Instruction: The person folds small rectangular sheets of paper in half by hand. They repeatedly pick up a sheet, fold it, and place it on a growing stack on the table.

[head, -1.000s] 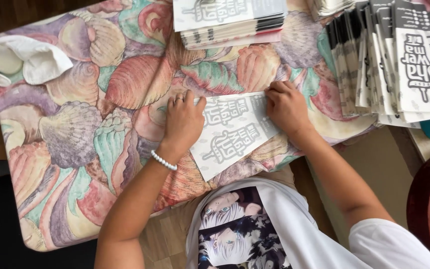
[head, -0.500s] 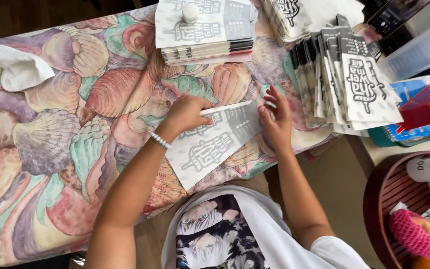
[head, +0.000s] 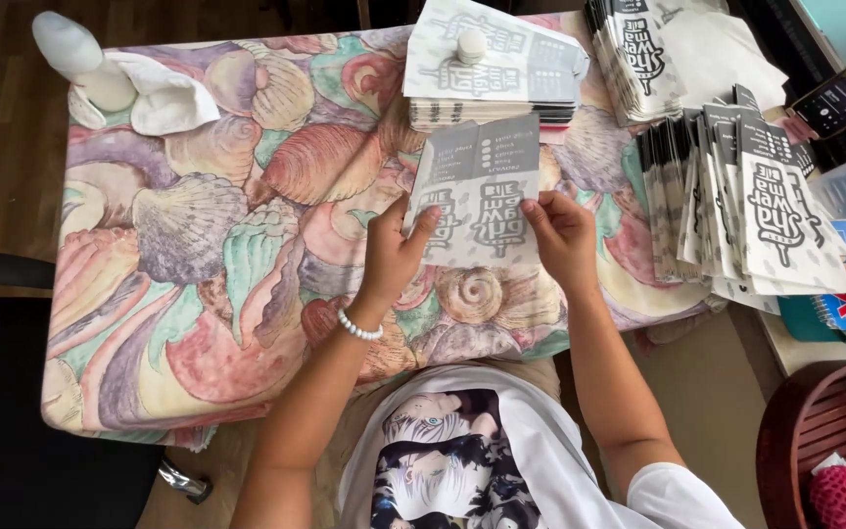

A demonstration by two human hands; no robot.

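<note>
Grey printed sheet [head: 477, 196] pinched between left hand [head: 391, 257] and right hand [head: 562, 235].

white short-sleeved T-shirt [head: 560, 460] | dark printed chest graphic [head: 447, 470] | white bead bracelet [head: 358, 328], left wrist

A white cloth [head: 164, 98] lies on the shell-patterned tablecloth [head: 198, 255], a black chair [head: 12, 392] stands beside it.

Both arms reach forward, elbows bent. Left hand [head: 392, 253] and right hand [head: 562, 238] raised side by side, fingers pinching, thumbs up.
</note>
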